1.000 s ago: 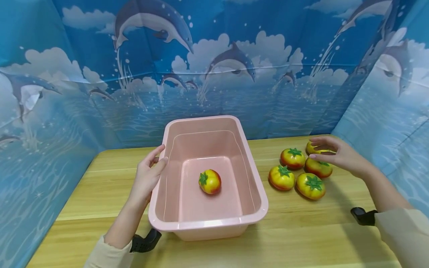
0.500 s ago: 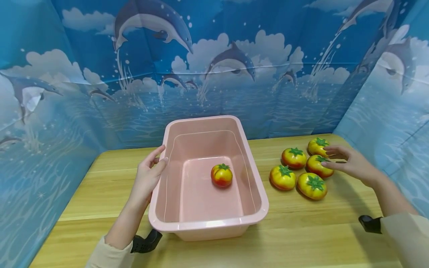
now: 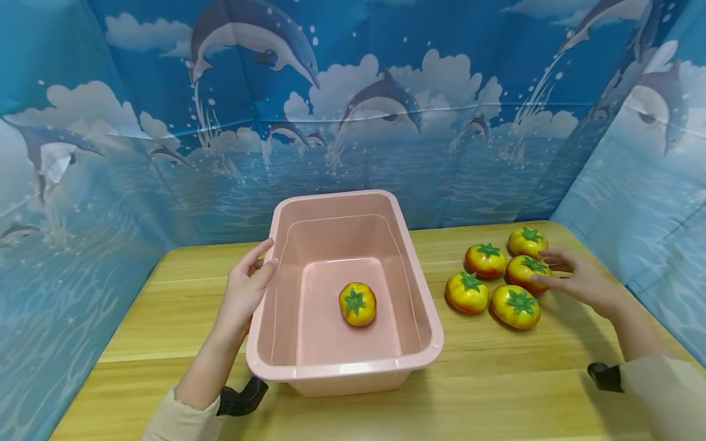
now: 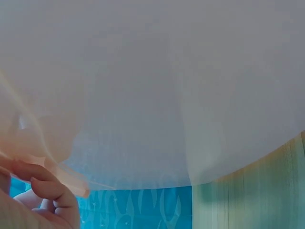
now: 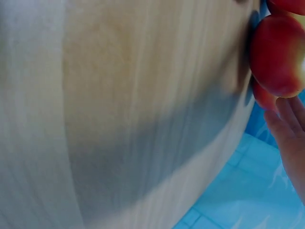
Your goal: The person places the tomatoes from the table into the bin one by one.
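My left hand [image 3: 245, 294] grips the left rim of a pink plastic basin [image 3: 347, 370], thumb inside and fingers along the outside. One yellow-and-red toy tomato [image 3: 357, 304] with a green star-shaped leaf sits on the basin floor. My right hand [image 3: 584, 282] is at the right side of a toy tomato [image 3: 526, 273] in the group, fingers loosely bent and spread, thumb overlapping its edge. In the right wrist view, fingertips are right at the underside of a red tomato [image 5: 279, 55]. The left wrist view is mostly filled by the basin's outer wall [image 4: 128, 95].
Around that tomato lie others: one behind [image 3: 526, 243], one in front [image 3: 515, 307], and two to the left, a rear tomato [image 3: 485, 261] and a nearer tomato [image 3: 466, 294]. A dolphin-print curtain [image 3: 353, 153] encloses the wooden table [image 3: 485, 380] at back and sides.
The tomato in the basin has rolled to the right and back, ending leaf up. My right hand has shifted right and nearer, from over the rear tomato to the one before it. My left hand stays put.
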The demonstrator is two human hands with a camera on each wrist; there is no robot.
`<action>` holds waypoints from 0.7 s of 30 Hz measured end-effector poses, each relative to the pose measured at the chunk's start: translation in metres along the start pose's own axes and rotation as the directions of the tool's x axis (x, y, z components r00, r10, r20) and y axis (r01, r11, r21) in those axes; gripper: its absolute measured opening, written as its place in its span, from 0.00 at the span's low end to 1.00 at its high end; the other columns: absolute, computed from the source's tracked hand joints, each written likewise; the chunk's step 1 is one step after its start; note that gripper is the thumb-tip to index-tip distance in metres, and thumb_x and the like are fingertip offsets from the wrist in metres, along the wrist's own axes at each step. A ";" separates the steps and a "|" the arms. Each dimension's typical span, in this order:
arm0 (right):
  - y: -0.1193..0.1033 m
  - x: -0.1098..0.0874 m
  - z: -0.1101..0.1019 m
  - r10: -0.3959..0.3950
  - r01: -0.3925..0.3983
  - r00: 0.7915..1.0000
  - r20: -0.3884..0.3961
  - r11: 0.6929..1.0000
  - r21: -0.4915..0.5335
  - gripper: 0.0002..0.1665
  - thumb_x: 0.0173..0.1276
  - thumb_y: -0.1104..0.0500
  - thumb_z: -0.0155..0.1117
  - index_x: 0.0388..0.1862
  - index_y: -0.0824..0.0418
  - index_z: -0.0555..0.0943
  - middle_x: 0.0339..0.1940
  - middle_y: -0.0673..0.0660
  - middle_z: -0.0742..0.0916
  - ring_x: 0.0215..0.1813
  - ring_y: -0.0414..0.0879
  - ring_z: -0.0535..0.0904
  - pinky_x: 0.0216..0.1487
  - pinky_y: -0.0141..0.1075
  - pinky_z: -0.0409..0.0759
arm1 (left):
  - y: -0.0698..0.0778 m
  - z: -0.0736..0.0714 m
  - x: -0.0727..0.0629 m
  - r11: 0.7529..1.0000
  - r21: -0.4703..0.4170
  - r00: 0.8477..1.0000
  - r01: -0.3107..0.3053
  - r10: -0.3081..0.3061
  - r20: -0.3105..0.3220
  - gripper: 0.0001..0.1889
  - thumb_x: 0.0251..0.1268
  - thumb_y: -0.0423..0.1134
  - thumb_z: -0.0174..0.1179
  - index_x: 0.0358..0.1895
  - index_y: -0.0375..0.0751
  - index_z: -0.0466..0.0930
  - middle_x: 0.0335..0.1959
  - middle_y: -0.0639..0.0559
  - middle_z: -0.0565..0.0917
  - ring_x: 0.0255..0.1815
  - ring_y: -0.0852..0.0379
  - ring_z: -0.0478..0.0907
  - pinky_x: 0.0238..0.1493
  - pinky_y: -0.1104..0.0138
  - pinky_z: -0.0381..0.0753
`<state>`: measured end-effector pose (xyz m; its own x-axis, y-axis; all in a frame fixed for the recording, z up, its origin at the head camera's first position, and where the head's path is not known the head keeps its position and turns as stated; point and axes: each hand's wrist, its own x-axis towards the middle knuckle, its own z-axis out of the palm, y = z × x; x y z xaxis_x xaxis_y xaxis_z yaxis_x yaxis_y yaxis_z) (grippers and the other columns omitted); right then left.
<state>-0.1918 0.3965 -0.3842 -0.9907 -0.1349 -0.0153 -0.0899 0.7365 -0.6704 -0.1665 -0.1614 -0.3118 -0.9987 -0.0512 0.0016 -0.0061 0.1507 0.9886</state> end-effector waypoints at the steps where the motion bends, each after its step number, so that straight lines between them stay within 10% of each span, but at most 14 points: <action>1: 0.001 0.000 0.001 0.006 -0.006 1.000 0.000 1.000 0.000 0.40 0.67 0.52 0.59 0.68 0.74 0.56 0.62 0.76 0.66 0.59 0.70 0.63 0.45 0.48 0.76 | 0.000 0.000 0.000 1.000 0.000 1.000 0.000 0.000 -0.001 0.25 0.70 0.40 0.51 0.69 0.47 0.63 0.36 0.45 0.69 0.30 0.58 0.76 0.34 0.70 0.81; 7: 0.005 -0.001 0.007 0.049 -0.049 0.999 0.007 0.999 0.024 0.43 0.68 0.50 0.59 0.69 0.74 0.53 0.63 0.78 0.63 0.60 0.73 0.60 0.49 0.58 0.72 | -0.001 0.001 0.001 1.000 -0.022 1.000 0.007 -0.007 -0.008 0.24 0.69 0.38 0.52 0.68 0.46 0.64 0.35 0.45 0.68 0.30 0.57 0.76 0.33 0.69 0.81; 15: 0.008 -0.003 0.009 0.071 -0.071 0.997 0.008 0.997 0.020 0.44 0.67 0.49 0.59 0.69 0.74 0.54 0.63 0.78 0.63 0.59 0.72 0.62 0.44 0.38 0.75 | -0.001 0.001 0.003 0.999 -0.030 1.000 0.013 -0.014 -0.008 0.24 0.69 0.38 0.52 0.68 0.47 0.64 0.35 0.46 0.68 0.30 0.57 0.77 0.33 0.69 0.81; 21: 0.007 -0.002 0.012 0.087 -0.088 0.996 0.036 0.995 0.038 0.44 0.68 0.48 0.58 0.69 0.74 0.53 0.64 0.79 0.60 0.60 0.73 0.61 0.51 0.57 0.71 | 0.000 0.000 0.004 0.999 -0.031 1.000 0.019 -0.019 -0.007 0.24 0.69 0.39 0.52 0.68 0.48 0.64 0.35 0.46 0.68 0.31 0.56 0.78 0.34 0.69 0.81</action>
<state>-0.1888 0.3943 -0.3977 -0.9905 -0.0940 -0.1002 0.0020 0.7196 -0.6944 -0.1706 -0.1620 -0.3120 -0.9980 -0.0612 -0.0162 -0.0234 0.1193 0.9926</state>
